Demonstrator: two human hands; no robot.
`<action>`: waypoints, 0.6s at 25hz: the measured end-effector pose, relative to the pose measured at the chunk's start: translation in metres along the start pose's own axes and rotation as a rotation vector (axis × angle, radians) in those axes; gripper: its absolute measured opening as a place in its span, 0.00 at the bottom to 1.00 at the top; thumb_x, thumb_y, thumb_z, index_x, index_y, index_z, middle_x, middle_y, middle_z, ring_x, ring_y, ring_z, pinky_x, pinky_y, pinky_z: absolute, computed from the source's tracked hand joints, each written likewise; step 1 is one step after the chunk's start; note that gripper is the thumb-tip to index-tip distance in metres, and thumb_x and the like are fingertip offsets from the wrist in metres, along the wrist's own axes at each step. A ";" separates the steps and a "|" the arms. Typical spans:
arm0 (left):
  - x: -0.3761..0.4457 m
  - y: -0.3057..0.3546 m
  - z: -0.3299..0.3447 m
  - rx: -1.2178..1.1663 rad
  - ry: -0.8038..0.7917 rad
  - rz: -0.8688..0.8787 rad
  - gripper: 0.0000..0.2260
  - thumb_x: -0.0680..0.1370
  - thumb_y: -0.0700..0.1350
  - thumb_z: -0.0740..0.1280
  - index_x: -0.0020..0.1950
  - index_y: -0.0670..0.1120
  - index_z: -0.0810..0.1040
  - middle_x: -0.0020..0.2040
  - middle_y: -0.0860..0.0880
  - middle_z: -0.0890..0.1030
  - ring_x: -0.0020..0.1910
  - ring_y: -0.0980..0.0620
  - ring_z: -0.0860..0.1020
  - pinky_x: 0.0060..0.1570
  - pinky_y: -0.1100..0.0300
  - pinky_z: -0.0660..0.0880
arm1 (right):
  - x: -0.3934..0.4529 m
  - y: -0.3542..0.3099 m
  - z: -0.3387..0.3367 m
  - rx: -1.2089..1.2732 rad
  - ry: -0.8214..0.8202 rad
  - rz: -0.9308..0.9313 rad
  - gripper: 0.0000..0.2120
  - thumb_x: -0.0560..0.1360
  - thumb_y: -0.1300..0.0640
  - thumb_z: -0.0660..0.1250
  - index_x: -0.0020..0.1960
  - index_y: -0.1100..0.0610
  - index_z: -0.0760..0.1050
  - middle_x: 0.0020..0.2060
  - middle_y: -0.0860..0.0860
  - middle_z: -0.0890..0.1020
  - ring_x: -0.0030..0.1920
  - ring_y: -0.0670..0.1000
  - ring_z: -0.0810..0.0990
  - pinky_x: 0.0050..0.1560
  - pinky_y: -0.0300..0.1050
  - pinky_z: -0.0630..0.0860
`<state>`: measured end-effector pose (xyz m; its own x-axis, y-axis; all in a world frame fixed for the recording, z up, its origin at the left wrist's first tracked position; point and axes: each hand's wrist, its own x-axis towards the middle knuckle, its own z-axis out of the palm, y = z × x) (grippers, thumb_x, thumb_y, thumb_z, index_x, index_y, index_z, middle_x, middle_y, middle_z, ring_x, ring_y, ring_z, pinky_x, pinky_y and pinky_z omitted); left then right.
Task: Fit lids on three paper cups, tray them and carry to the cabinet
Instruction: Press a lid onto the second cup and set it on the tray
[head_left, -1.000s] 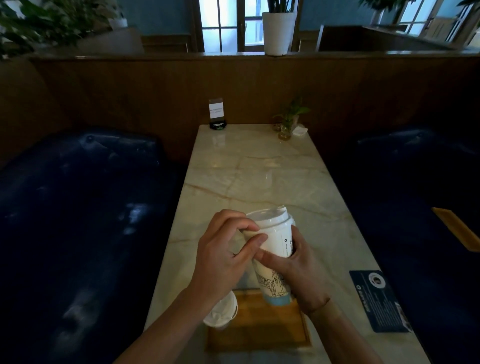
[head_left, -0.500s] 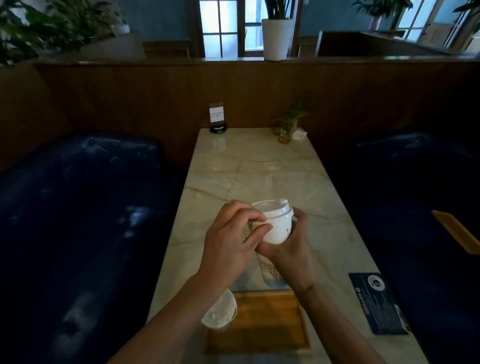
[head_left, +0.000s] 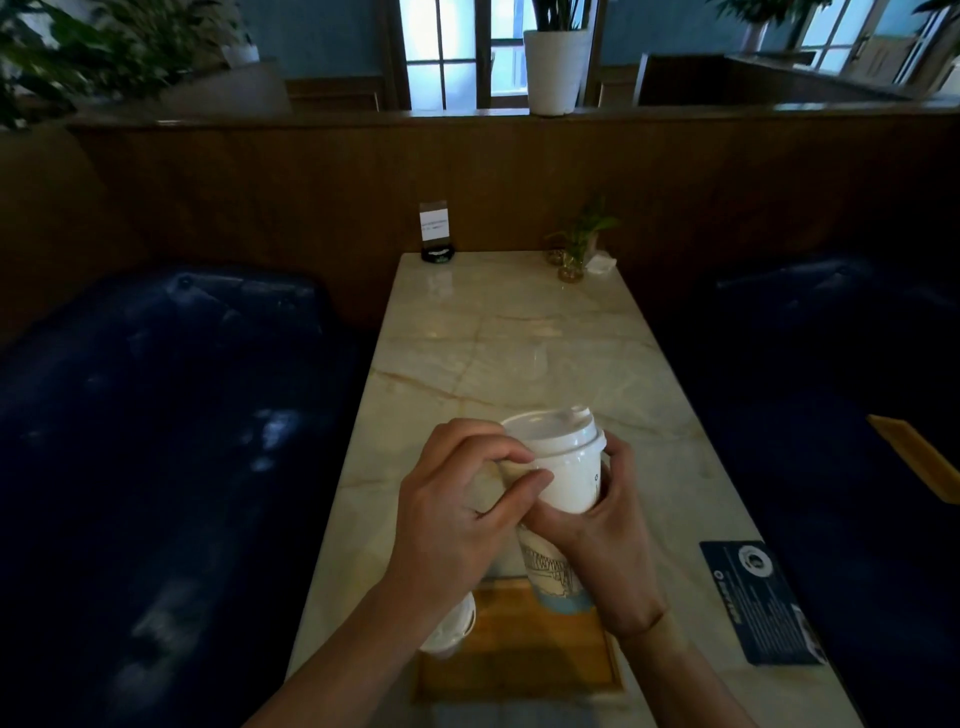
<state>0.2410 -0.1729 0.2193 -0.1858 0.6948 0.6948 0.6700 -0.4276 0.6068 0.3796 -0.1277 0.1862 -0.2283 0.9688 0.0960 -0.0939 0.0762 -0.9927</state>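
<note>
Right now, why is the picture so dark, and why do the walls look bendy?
Head view: the room is dim, lit mostly by bright windows at the back, so the sofas go nearly black; the table shows soft glare; the wide lens bows the edges; the plant at top left is smeared; the cup and both hands stay fairly sharp.

head view | looks forward and down along table (head_left: 519, 353) | hands close below

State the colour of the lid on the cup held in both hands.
White. The lid on the cup shows best in the head view.
</note>
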 end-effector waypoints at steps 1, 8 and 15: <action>-0.002 0.000 -0.002 -0.035 0.005 -0.017 0.08 0.73 0.49 0.72 0.46 0.45 0.82 0.47 0.53 0.79 0.48 0.54 0.79 0.50 0.62 0.77 | -0.001 -0.001 -0.001 0.018 -0.022 0.019 0.38 0.55 0.47 0.82 0.61 0.45 0.69 0.50 0.50 0.85 0.46 0.53 0.88 0.42 0.51 0.85; -0.010 -0.012 -0.007 -0.064 -0.063 -0.068 0.08 0.73 0.48 0.72 0.47 0.45 0.82 0.48 0.54 0.79 0.49 0.54 0.80 0.51 0.66 0.75 | 0.001 0.011 -0.008 0.096 -0.181 0.127 0.34 0.57 0.51 0.82 0.60 0.50 0.73 0.53 0.56 0.86 0.50 0.58 0.87 0.46 0.53 0.85; -0.007 -0.017 0.010 0.096 -0.086 0.004 0.09 0.73 0.50 0.72 0.45 0.45 0.82 0.46 0.52 0.79 0.47 0.54 0.79 0.50 0.60 0.76 | 0.017 0.026 0.001 -0.157 -0.109 0.026 0.41 0.55 0.46 0.81 0.63 0.56 0.71 0.54 0.52 0.84 0.54 0.51 0.85 0.54 0.54 0.83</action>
<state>0.2377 -0.1644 0.2001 -0.1235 0.7423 0.6586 0.7368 -0.3760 0.5619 0.3722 -0.1097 0.1617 -0.3330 0.9404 0.0692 0.0641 0.0958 -0.9933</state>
